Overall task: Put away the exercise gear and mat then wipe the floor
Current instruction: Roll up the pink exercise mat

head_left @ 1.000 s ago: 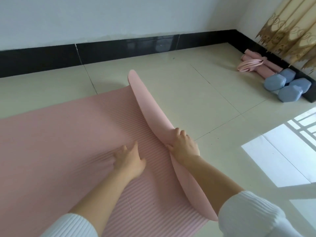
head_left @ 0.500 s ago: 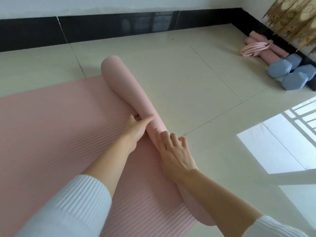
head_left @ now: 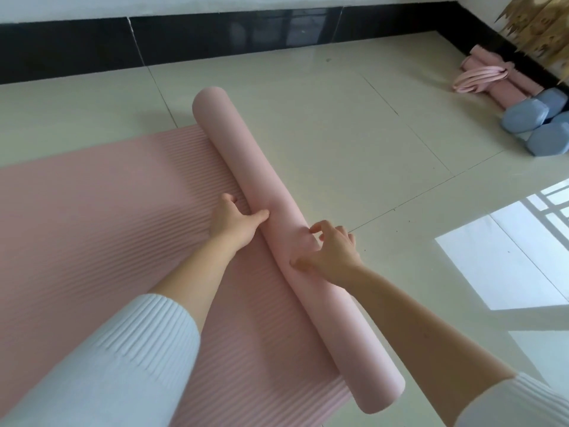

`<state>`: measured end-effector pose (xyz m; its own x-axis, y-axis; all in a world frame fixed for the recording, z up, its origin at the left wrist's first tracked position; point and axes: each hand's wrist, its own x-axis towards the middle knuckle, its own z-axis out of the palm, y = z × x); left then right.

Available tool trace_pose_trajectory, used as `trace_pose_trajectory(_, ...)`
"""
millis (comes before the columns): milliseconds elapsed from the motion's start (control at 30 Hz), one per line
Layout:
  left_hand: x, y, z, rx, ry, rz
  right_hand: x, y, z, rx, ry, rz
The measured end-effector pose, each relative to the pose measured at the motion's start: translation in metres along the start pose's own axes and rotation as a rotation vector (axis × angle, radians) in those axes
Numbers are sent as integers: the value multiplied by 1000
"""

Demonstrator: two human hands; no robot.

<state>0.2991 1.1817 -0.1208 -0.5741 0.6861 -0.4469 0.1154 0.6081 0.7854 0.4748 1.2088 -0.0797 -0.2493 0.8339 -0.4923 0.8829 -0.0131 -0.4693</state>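
Head view: left hand (head_left: 235, 221) lies palm down on the flat part of the mat, right at the seam. Its fingers are fairly straight and its thumb pushes sideways against the roll, so it grips nothing. Right hand (head_left: 331, 251) arches over the top of the roll, fingers bent round it and thumb dug into its near side, so it has hold. The thing worked on is the pink ribbed foam exercise mat (head_left: 92, 217). Its right end is wound into a long smooth tube (head_left: 246, 167) lying diagonally on the cream tiled floor (head_left: 338, 112), and most of the mat is spread flat to the left. The step looks like rolling up the mat, early on. The next move probably calls for both hands to push the tube leftward over the flat part. Pressure should be even, since the tube looks pinched at the hands and fatter at both ends and could go loose or skew. Far right, well apart, two blue hexagonal dumbbells (head_left: 523, 117) and a coiled pink band or rope (head_left: 474, 78) lie by the black skirting (head_left: 215, 35) under a beige curtain (head_left: 538, 26). Cannot tell if that is their final spot. No cloth or mop is in view, so wiping looks not yet started.
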Motion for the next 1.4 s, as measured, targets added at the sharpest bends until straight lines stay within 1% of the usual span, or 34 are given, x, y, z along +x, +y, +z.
trace_pose_trajectory(33, -6, 1, -4, 108, 101, 91, -2, -4, 1, -75, -3, -18)
trace_pose_trajectory(67, -11, 1, -7, 231, 181, 236, -5, -7, 3, -104, -18, -38)
trace_pose_trajectory(100, -15, 2, -11, 353, 211, 400, -8, -9, 7, -105, -47, -54)
trace_pose_trajectory(133, -19, 2, -15, 453, 199, 535, -12, -11, 10, -103, -75, -75)
trace_pose_trajectory(167, -20, -1, -19, 517, 164, 615, -14, -12, 13, -95, -84, -97)
trace_pose_trajectory(200, -20, -3, -25, 549, 122, 629, -16, -13, 16, -66, -77, -116)
trace_pose_trajectory(233, -20, -6, -30, 559, 80, 606, -17, -15, 16, -2, -66, -127)
trace_pose_trajectory(267, -18, -9, -35, 549, 53, 570, -18, -17, 16, 101, -64, -123)
trace_pose_trajectory(333, -15, -11, -45, 498, 25, 476, -21, -20, 16, 339, -116, -95)
trace_pose_trajectory(367, -15, -8, -50, 467, 5, 421, -23, -22, 17, 394, -137, -102)
trace_pose_trajectory(433, -17, -3, -60, 473, -69, 344, -26, -24, 19, 362, -113, -174)
trace_pose_trajectory(500, -25, -3, -71, 639, -151, 345, -29, -25, 21, 348, -64, -211)
trace_pose_trajectory(567, -34, -17, -78, 806, -214, 364, -31, -29, 25, 357, -66, -152)
trace_pose_trajectory(600, -39, -28, -79, 836, -236, 351, -32, -31, 26, 339, -87, -98)
trace_pose_trajectory(667, -46, -51, -81, 772, -253, 284, -34, -38, 30, 272, -152, -24)
trace_pose_trajectory(700, -50, -59, -84, 712, -221, 266, -36, -42, 33, 220, -172, -30)
trace_pose_trajectory(733, -55, -64, -87, 691, -173, 293, -39, -48, 37, 150, -176, -64)
trace_pose_trajectory(767, -60, -67, -92, 741, -126, 375, -41, -52, 41, 72, -168, -107)
trace_pose_trajectory(833, -67, -68, -103, 894, -61, 596, -48, -61, 47, -42, -155, -183)
trace_pose_trajectory(867, -70, -68, -109, 919, -59, 642, -52, -65, 47, -55, -162, -206)
trace_pose_trajectory(900, -73, -69, -115, 901, -58, 623, -55, -67, 46, -20, -199, -208)
trace_pose_trajectory(933, -77, -70, -120, 845, -52, 579, -57, -69, 43, 65, -262, -203)
trace_pose_trajectory(1000, -79, -77, -131, 671, -49, 490, -62, -75, 40, 280, -400, -178)
trace_pose_trajectory(1033, -79, -81, -137, 593, -70, 435, -66, -79, 41, 333, -423, -181)
trace_pose_trajectory(1067, -79, -83, -141, 509, -87, 367, -71, -82, 44, 343, -409, -203)
trace_pose_trajectory(1133, -80, -84, -153, 262, -103, 157, -79, -89, 52, 332, -392, -256)
trace_pose_trajectory(1167, -84, -85, -159, 142, -126, 36, -83, -93, 57, 348, -425, -277)
trace_pose_trajectory(1233, -92, -93, -169, 16, -212, -181, -92, -101, 67, 419, -490, -292)
trace_pose_trajectory(1267, -97, -100, -170, 37, -241, -224, -95, -106, 72, 456, -479, -284)
trace_pose_trajectory(1300, -101, -107, -170, 67, -242, -230, -95, -111, 76, 498, -448, -254)
trace_pose_trajectory(1367, -107, -122, -169, 91, -123, -162, -91, -118, 81, 601, -411, -145)
trace_pose_trajectory(1400, -111, -128, -169, 100, -41, -103, -90, -121, 82, 645, -426, -84)
